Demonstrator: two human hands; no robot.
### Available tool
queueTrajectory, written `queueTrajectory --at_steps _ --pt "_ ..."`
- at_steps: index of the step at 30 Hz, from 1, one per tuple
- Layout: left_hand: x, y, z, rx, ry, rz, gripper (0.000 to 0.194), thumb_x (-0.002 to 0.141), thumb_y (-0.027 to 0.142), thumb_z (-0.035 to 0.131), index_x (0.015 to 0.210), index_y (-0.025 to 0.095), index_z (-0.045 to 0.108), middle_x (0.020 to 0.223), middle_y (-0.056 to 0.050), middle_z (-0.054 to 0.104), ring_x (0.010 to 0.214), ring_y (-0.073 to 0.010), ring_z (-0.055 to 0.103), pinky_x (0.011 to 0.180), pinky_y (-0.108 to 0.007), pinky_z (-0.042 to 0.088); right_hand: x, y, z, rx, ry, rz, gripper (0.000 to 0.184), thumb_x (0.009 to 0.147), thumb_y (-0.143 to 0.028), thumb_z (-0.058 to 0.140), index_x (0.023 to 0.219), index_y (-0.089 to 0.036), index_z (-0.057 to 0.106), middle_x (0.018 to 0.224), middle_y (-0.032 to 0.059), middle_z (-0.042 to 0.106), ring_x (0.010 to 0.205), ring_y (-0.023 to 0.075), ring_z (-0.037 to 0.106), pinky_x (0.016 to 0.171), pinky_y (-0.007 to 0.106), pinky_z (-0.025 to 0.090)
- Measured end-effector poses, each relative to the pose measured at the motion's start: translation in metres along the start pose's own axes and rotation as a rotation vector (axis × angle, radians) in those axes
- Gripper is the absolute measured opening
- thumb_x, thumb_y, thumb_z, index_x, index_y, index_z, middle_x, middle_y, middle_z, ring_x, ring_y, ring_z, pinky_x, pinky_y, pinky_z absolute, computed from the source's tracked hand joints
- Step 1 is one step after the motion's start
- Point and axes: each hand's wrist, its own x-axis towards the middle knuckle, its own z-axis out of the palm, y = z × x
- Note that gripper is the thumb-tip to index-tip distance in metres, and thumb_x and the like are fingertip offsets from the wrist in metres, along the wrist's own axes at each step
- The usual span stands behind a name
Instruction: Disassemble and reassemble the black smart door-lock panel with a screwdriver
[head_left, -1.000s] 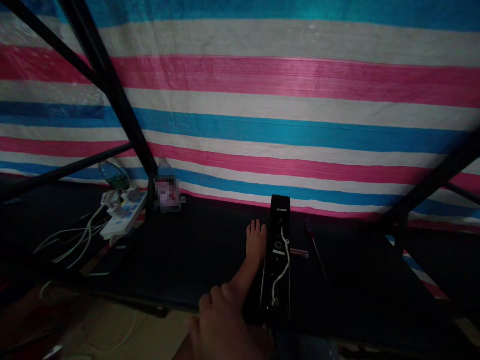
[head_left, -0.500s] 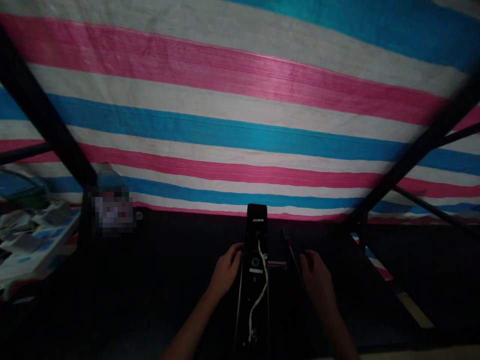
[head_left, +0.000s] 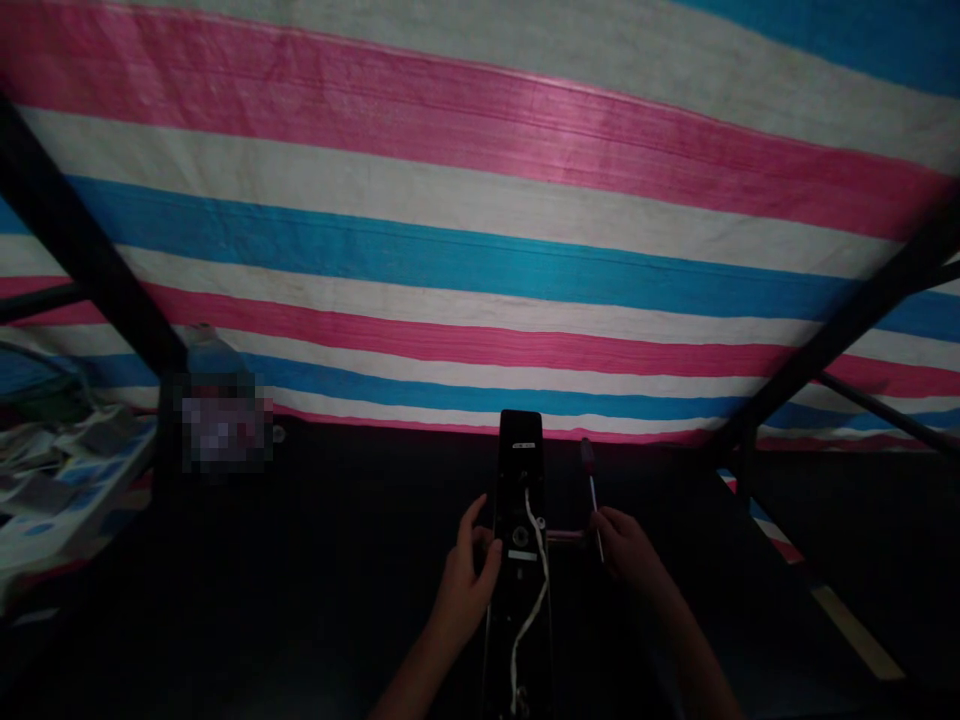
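A long black door lock panel (head_left: 504, 600) lies with its back up, a white cable (head_left: 541, 590) running down it. From its right side sticks out a bar that looks like a lever handle (head_left: 566, 537). My left hand (head_left: 463, 580) is at the panel's left edge, fingers spread and the thumb against the edge. To the right, my right hand (head_left: 626, 545) pinches the thin metal shaft of a screwdriver (head_left: 588, 458). The screwdriver's dark handle points away from me, and the shaft's tip shows below my fingers.
A dark tabletop (head_left: 360, 560) lies under everything. Behind it hangs a striped tarp (head_left: 480, 235), between black frame posts (head_left: 817, 340). At left are a partly blurred bottle (head_left: 217, 355) and a cluttered white surface (head_left: 67, 510).
My right hand has closed on the screwdriver's shaft, which now stands steeper. My left hand's fingers have spread at the panel's edge. The view has shifted slightly.
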Motion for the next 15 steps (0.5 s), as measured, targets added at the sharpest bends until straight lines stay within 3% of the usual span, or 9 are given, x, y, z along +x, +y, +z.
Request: queueTrajectory --at_steps 3,5,7,10,15 --pt "0.001 0.001 -0.001 0.004 -0.012 -0.004 0.063 0.095 0.041 0.048 0.151 0.02 0.028 0.08 0.001 0.06 0.072 -0.0186 0.061 0.07 -0.03 0.049 -0.017 -0.029 0.011 0.27 0.119 -0.074 0.043 0.087 -0.063 0.049 0.074 -0.022 0.053 0.051 -0.0071 0.044 0.041 0.0113 0.043 0.04 0.023 0.032" --pt "0.002 0.001 -0.001 0.002 -0.011 0.002 0.061 0.095 0.04 0.049 0.15 0.019 0.032 0.078 0.002 0.059 0.071 -0.0179 0.06 0.068 -0.029 0.048 -0.028 -0.053 0.024 0.356 0.136 -0.196 0.039 0.088 -0.058 0.057 0.077 -0.021 0.057 0.056 -0.0042 0.054 0.047 0.0121 0.05 0.045 0.023 0.039" --pt "0.004 0.001 -0.001 -0.001 0.004 0.012 0.058 0.094 0.04 0.05 0.147 0.02 0.038 0.075 0.002 0.057 0.068 -0.017 0.058 0.066 -0.028 0.047 -0.035 -0.076 0.039 0.359 0.083 -0.291 0.035 0.093 -0.053 0.053 0.082 -0.021 0.061 0.063 0.0004 0.064 0.057 0.0154 0.061 0.055 0.025 0.048" --pt "0.004 0.001 0.0 0.011 0.026 0.03 0.055 0.092 0.04 0.053 0.142 0.02 0.046 0.072 0.003 0.055 0.064 -0.0155 0.055 0.062 -0.025 0.045 -0.036 -0.096 0.061 0.287 0.031 -0.409 0.027 0.098 -0.044 0.049 0.089 -0.021 0.062 0.07 0.0029 0.069 0.064 0.0175 0.068 0.062 0.026 0.052" --pt "0.004 0.004 0.0 0.066 0.021 0.051 0.049 0.093 0.037 0.05 0.139 0.018 0.052 0.073 0.002 0.058 0.065 -0.0151 0.056 0.063 -0.024 0.044 -0.029 -0.097 0.079 0.071 0.095 -0.614 0.02 0.1 -0.031 0.043 0.094 -0.022 0.06 0.077 0.0035 0.069 0.073 0.0173 0.069 0.07 0.027 0.052"
